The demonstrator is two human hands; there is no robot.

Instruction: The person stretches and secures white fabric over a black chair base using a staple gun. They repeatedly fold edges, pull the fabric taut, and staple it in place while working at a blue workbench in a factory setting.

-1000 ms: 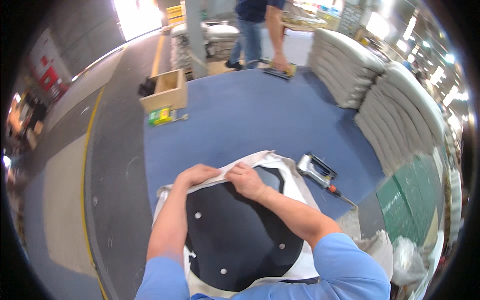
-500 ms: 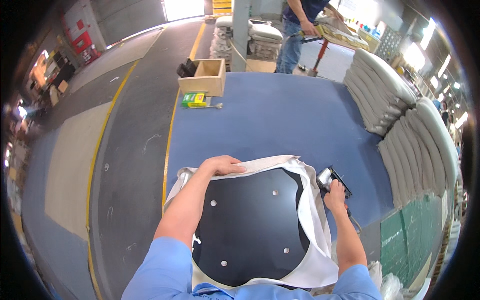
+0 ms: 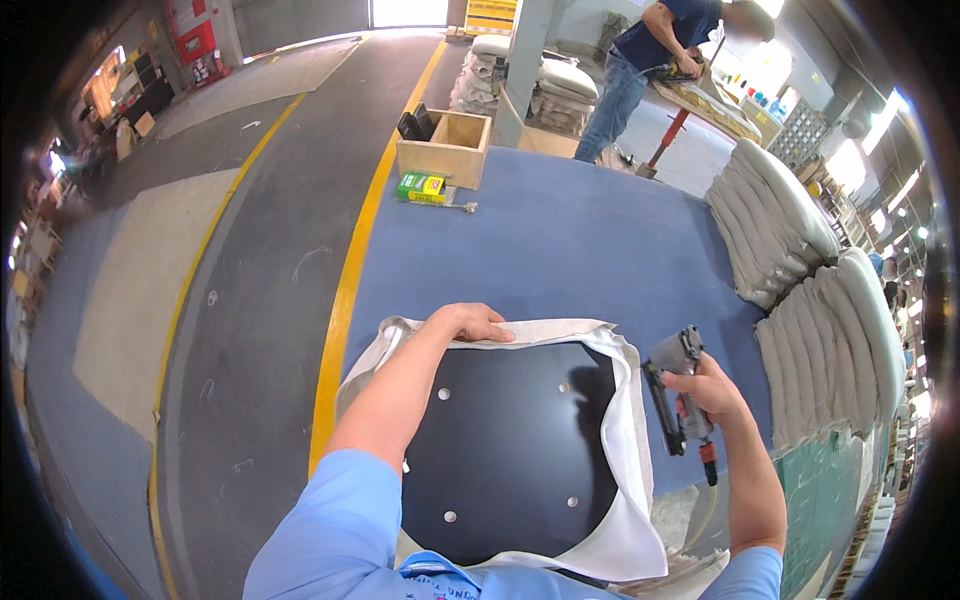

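Observation:
A black seat panel [image 3: 510, 460] with several round holes lies in front of me, wrapped round its rim by a fabric cover [image 3: 625, 440] with a white underside. At its far edge, my left hand [image 3: 474, 324] grips the fabric's folded border, fingers curled over it. To the right of the panel, my right hand [image 3: 712, 388] holds a pneumatic staple gun [image 3: 680, 352] by the handle, raised above the blue tabletop. The gun's black magazine faces the panel but stays apart from it. An air hose [image 3: 712, 500] hangs from the red fitting below.
A wooden box [image 3: 445, 165] with black pieces inside stands at the far left of the blue table [image 3: 590, 240], beside a green and yellow carton [image 3: 422, 188]. Stacked grey cushion covers [image 3: 830, 340] line the right side. A co-worker [image 3: 640, 60] stands at another bench beyond.
My right hand has lifted the staple gun off the tabletop and turned it upright beside the panel. The left hand keeps its hold on the fabric's far edge. The view has shifted slightly.

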